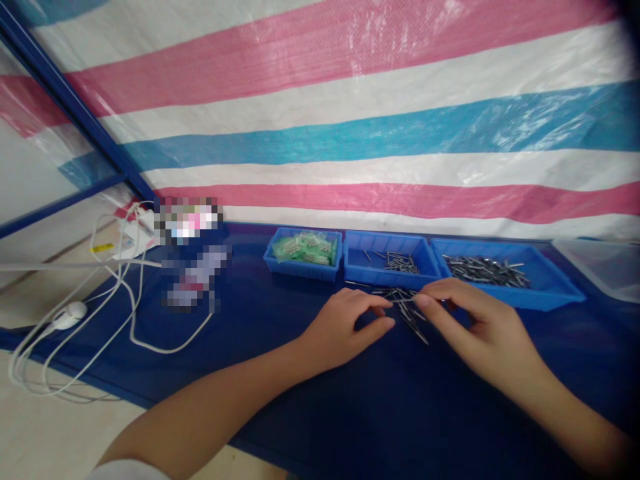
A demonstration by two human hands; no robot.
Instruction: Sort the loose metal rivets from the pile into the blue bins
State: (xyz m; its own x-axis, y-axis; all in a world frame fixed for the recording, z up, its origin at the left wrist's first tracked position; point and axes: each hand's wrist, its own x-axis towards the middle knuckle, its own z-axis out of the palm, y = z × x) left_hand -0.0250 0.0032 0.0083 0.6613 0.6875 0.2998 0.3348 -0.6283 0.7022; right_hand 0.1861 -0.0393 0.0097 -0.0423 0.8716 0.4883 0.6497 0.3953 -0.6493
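Note:
My right hand (475, 323) pinches a thin metal rod (404, 300) between thumb and forefinger; the rod points left, roughly level. Facing its free end, my left hand (345, 327) has thumb and forefinger apart, with nothing visible between them. Below and behind the fingertips, a loose pile of dark metal rods (413, 320) lies on the blue tabletop (320, 413). Just behind stand a middle blue bin (387, 272) with a small heap of metal pins (403, 262) and a right blue bin (550, 293) holding many more metal pins (485, 270).
A left blue bin (303, 269) holds green bags (307, 248) of silvery pins. At far right is a translucent container (605, 267). White cables (133, 313) with a plug (73, 315) loop over the left edge, near blurred items. A striped sheet (350, 140) hangs behind.

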